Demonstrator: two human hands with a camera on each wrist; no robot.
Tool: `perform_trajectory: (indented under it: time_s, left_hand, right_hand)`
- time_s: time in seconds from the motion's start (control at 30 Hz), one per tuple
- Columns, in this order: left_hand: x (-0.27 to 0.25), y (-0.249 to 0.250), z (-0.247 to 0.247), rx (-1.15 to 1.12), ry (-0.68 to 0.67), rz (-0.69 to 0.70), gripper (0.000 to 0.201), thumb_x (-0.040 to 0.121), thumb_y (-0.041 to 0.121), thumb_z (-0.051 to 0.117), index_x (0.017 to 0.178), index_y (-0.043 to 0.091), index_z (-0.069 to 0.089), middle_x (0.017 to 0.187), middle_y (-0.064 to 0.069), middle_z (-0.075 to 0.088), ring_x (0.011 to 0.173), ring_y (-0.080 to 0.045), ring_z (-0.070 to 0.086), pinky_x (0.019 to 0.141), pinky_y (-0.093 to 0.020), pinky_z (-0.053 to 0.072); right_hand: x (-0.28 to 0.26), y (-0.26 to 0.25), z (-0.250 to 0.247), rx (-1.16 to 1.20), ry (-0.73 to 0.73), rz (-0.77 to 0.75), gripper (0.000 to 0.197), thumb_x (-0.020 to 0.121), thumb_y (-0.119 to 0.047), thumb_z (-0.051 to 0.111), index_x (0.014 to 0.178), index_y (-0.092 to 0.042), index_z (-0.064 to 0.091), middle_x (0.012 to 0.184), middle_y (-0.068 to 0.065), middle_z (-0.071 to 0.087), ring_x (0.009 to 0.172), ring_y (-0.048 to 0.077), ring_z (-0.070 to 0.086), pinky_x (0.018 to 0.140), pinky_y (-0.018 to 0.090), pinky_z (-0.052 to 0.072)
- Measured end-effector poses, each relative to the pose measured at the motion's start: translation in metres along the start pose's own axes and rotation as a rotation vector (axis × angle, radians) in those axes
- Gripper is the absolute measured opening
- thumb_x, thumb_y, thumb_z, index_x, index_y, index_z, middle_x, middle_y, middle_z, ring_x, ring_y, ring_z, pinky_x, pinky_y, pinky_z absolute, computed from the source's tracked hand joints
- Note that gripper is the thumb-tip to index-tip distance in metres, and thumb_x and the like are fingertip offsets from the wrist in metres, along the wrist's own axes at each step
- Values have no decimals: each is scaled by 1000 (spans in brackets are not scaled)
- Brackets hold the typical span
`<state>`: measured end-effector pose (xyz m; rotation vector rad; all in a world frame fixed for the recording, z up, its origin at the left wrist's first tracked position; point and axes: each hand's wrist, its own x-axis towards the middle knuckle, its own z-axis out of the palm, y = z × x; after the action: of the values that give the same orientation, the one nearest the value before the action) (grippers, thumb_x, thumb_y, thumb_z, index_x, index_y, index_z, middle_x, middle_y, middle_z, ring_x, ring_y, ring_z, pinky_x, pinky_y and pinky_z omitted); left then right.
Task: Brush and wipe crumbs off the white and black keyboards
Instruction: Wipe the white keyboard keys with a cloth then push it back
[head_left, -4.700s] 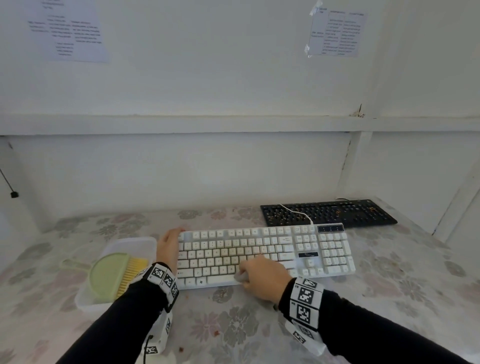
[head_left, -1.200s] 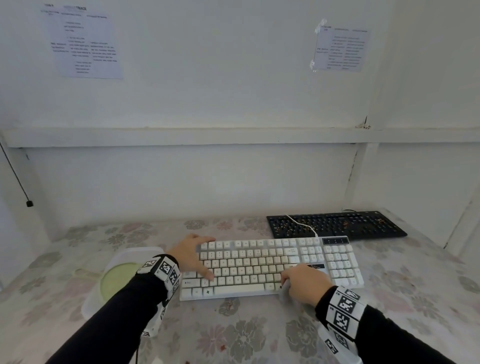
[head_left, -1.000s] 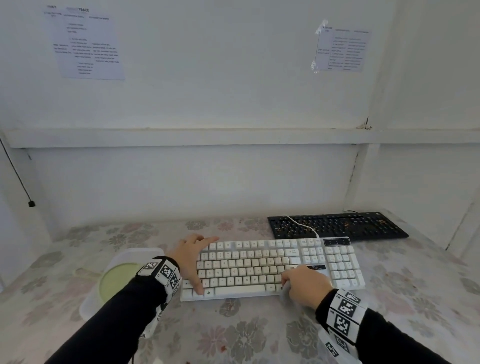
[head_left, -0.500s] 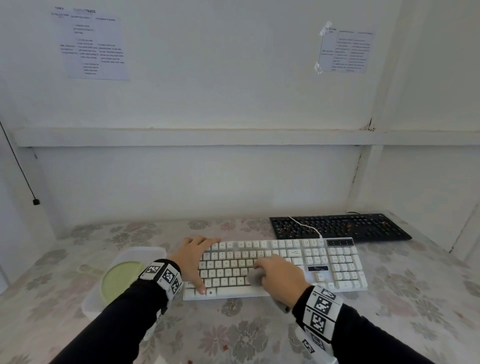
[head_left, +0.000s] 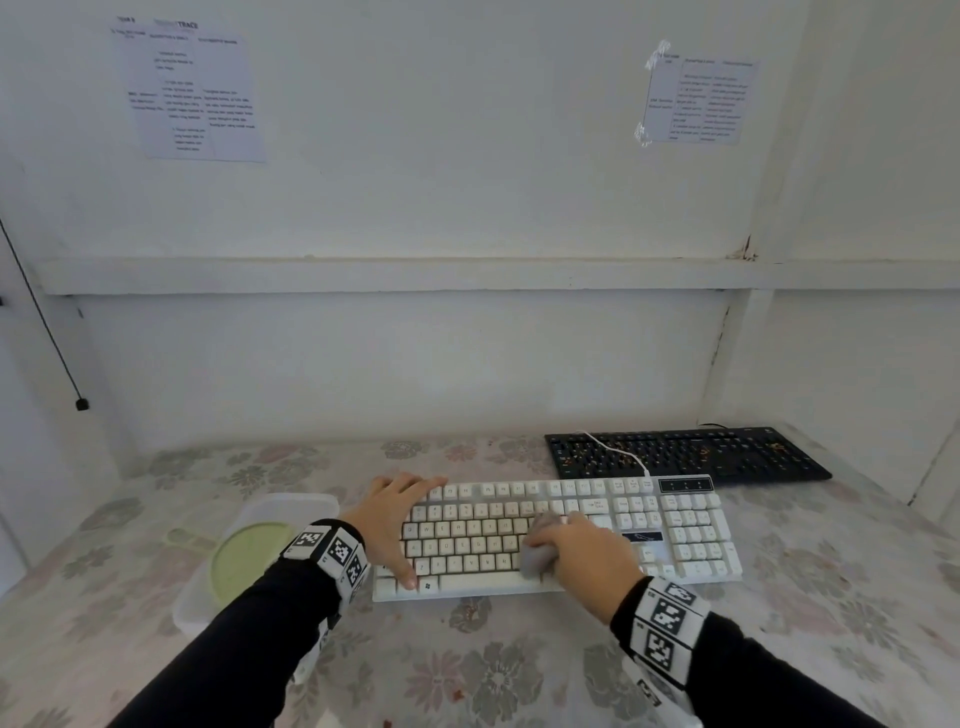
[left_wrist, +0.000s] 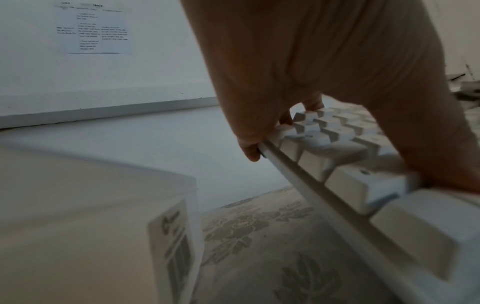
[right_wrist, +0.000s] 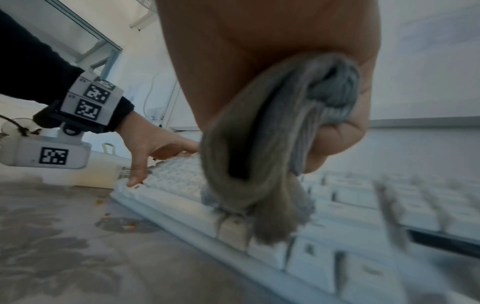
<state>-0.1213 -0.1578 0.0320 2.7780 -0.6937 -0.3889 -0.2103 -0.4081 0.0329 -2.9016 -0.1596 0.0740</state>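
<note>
Head: cloth (head_left: 537, 551) farther right than before

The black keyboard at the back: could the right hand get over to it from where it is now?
Probably yes. The black keyboard lies just behind the white keyboard, with only a thin white cable across it. The right hand holds a grey cloth.

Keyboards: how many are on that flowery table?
2. The white keyboard lies near the front under both hands; the black keyboard lies behind it, toward the right by the wall. No others show.
</note>
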Motion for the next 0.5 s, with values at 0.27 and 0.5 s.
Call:
perform_trajectory:
  time_s: [0.27, 0.5]
  left_hand:
    - [1, -4, 1, -9, -12, 12, 136, 29, 66, 69, 148, 34, 10, 149, 3, 22, 135, -26, 15, 111, -53, 21]
    - [1, -4, 0, -17, 0, 25, 138, 25, 71, 61, 148, 32, 13, 148, 3, 24, 135, -23, 14, 112, -49, 19]
  right_hand:
    - [12, -19, -2, 43, 121, 9, 27, 95, -20, 40, 116, -25, 56, 126, -3, 48, 98, 17, 60, 84, 30, 52]
    - [25, -42, 17, 18, 81, -117, 35, 96, -20, 39, 127, -32, 49, 130, 1, 46, 101, 21, 57, 86, 34, 49]
